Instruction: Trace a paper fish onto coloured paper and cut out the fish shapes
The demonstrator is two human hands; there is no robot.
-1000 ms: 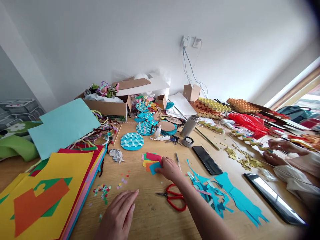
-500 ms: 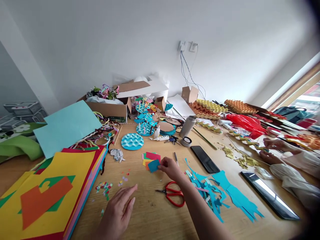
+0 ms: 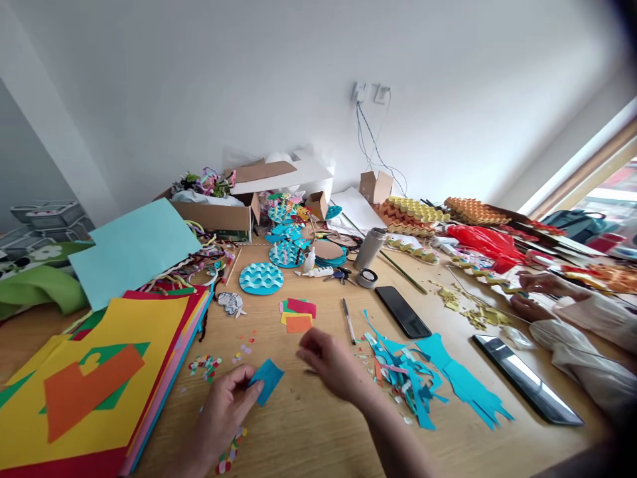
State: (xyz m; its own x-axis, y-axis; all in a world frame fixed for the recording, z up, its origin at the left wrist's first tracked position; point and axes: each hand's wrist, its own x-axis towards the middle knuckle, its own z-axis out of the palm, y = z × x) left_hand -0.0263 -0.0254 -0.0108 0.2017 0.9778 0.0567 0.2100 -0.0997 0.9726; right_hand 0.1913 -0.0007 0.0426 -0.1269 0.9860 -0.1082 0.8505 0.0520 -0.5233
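Observation:
My left hand (image 3: pixel 229 401) pinches a small blue paper rectangle (image 3: pixel 267 381) between thumb and fingers, just over the table. To its right, my right hand (image 3: pixel 326 364) is curled with its fingers closed, a little blurred. A small dark bit shows under its fingertips, but what it holds is hidden. No part of the red-handled scissors is visible now. Behind the hands lies a little stack of coloured paper pieces, with an orange card (image 3: pixel 299 324) in front and a red card (image 3: pixel 302 307) at the back. Paper dots (image 3: pixel 205 366) are scattered near my left hand.
Coloured paper sheets (image 3: pixel 164 332) pile up at left. A pen (image 3: pixel 348 320), blue paper scraps (image 3: pixel 411 382), a phone (image 3: pixel 402 312) and a tablet (image 3: pixel 525 378) lie at right. A metal flask (image 3: pixel 369 249) stands behind. Another person's hands (image 3: pixel 540 292) work at far right.
The blue paper piece has passed from my right hand to my left, off the stack. My right hand has come nearer and curled. The scissors on the table have gone from sight.

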